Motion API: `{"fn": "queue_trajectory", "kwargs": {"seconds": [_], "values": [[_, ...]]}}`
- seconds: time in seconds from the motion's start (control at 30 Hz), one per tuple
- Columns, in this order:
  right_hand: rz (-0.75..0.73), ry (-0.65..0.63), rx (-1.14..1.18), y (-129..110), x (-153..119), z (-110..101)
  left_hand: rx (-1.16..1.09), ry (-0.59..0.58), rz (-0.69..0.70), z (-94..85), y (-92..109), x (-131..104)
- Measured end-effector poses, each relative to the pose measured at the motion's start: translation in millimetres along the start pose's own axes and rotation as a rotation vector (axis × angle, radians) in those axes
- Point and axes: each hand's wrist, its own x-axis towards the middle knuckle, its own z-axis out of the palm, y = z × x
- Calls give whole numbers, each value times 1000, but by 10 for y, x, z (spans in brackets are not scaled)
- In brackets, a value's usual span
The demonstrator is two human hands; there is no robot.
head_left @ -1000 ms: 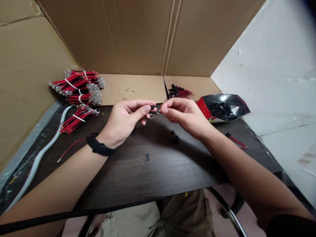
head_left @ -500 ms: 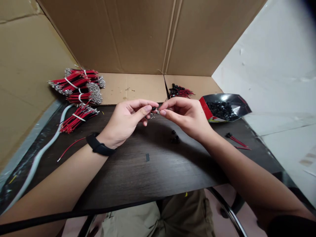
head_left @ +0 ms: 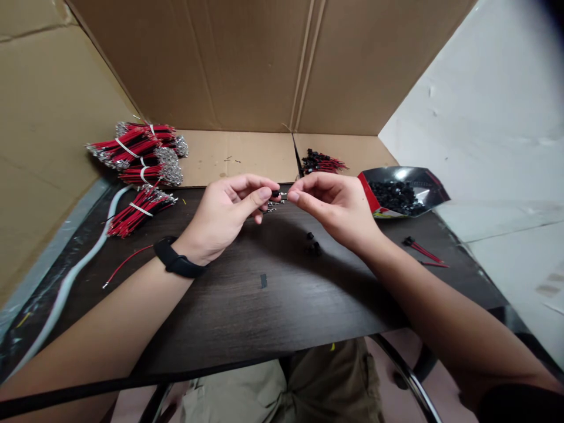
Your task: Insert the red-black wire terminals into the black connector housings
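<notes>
Between thumb and forefinger, my left hand (head_left: 229, 214) pinches a small black connector (head_left: 275, 194). Metal wire terminals (head_left: 272, 205) stick out below it from the same hand's curled fingers. My right hand (head_left: 332, 202) is closed just to the right, its thumb and forefinger at a thin metal-tipped piece (head_left: 284, 196) that lies between the two hands; the part inside the fingertips is hidden. Several loose black connectors (head_left: 314, 248) lie on the dark table (head_left: 229, 317) below my right hand.
Tied bundles of red and black wires (head_left: 141, 208) are at the left, by a white cable (head_left: 73, 276). A box of black connectors (head_left: 396, 197) stands at the right. Wired connectors (head_left: 324, 161) lie at the back, others (head_left: 423, 249) at the right. One red wire (head_left: 126, 264) is near my left wrist.
My right hand has shifted slightly right, and the gap between the fingertips of both hands is wider. The black connector in my left hand shows more clearly.
</notes>
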Motion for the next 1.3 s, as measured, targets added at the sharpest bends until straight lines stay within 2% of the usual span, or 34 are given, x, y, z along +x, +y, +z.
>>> {"fn": "queue_trajectory", "kwargs": {"seconds": [0.8, 1.03, 1.3], "values": [[-6, -7, -137, 17, -12, -1, 100, -6, 28, -9, 29, -28], [-33, 17, -190, 31, -35, 23, 222, 78, 75, 31, 55, -63], [-46, -9, -164, 27, -69, 46, 257, 99, 114, 44, 58, -78]]}}
